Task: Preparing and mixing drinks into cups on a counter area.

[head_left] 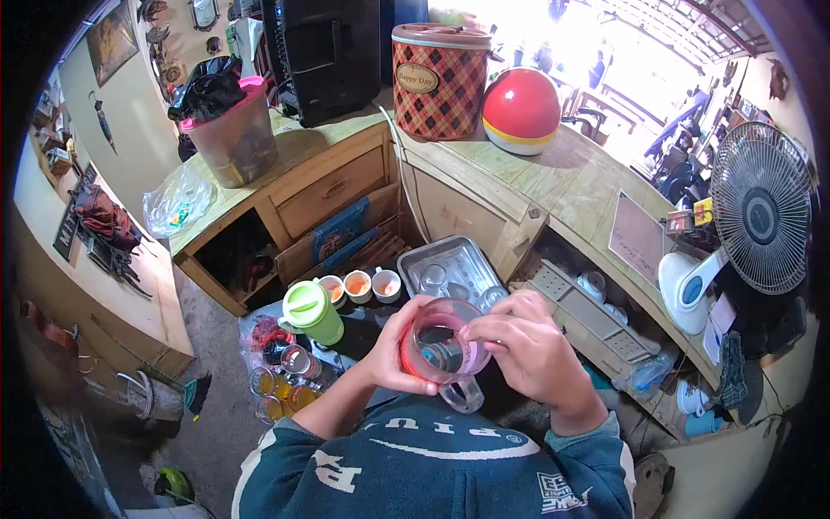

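My left hand (393,353) is wrapped around a clear pitcher (461,396) with a pink-red band, held tilted so its mouth faces me. My right hand (527,346) is closed, its fingers pinched at the pitcher's right rim. Something pink shows by those fingertips; whether it is a held thing or part of the pitcher I cannot tell. Just beyond my hands stand three white cups (357,285) with orange contents and a metal tray (474,251) holding clear glassware (434,278). Left of the pitcher is a lime-green lidded jug (315,316).
Glass mugs (303,398), some with amber liquid, stand at the low table's left edge. A wooden counter (596,177) wraps around beyond, carrying a plaid cooler (441,86), a red ball-shaped container (522,108), a lidless-looking plastic bin (229,143) and a fan (761,216).
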Available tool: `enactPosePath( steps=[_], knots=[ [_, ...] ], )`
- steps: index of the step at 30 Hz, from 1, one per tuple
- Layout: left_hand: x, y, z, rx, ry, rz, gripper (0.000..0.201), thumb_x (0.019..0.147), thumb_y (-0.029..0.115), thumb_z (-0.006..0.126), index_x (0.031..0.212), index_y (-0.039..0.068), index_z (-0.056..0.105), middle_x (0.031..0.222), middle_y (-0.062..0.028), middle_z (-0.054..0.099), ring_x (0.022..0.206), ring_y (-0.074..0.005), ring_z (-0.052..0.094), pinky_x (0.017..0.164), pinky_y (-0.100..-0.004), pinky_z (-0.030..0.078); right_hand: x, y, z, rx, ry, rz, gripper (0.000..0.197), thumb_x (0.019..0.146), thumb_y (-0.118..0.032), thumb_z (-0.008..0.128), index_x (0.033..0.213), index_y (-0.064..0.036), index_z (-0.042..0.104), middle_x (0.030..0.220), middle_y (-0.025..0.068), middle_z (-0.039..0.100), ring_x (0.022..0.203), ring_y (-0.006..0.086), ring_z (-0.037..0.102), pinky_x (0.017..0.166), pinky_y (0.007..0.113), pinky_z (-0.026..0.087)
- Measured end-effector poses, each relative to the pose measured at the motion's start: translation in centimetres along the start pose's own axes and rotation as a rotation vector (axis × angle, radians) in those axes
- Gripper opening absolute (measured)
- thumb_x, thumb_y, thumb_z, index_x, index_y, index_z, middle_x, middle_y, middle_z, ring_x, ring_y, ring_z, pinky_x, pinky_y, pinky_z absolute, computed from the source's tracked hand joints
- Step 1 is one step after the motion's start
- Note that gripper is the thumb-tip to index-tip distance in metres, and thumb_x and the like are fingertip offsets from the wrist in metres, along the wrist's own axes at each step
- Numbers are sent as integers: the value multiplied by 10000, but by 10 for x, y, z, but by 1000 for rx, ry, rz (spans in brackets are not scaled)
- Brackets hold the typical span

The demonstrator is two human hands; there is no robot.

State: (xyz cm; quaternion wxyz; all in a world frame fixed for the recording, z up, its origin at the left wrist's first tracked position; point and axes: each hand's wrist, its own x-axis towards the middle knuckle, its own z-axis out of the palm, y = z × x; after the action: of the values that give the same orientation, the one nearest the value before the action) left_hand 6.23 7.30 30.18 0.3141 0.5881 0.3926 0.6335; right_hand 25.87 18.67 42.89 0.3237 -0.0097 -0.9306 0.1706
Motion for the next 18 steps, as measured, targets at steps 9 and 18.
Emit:
enactPosePath(
  steps=[9, 18],
  knots=[
    [-5, -16, 8, -365, -163, -81, 1126, 496, 397, 894, 1379, -20, 333, 1317, -157, 461, 1201, -257, 498, 1038, -395, 373, 1, 8, -5, 117, 35, -45, 224, 739, -157, 708, 960, -146, 737, 790, -20, 632, 813, 208, 514, 814, 400, 405],
    [-9, -14, 13, -702, -258, -158, 1060, 534, 427, 891, 1345, -15, 370, 1172, -210, 557, 1100, -340, 592, 945, -442, 467, 0, 12, -4, 188, 80, -125, 255, 727, -36, 698, 955, -150, 682, 942, -18, 719, 778, 180, 547, 877, 419, 410]
  ],
)
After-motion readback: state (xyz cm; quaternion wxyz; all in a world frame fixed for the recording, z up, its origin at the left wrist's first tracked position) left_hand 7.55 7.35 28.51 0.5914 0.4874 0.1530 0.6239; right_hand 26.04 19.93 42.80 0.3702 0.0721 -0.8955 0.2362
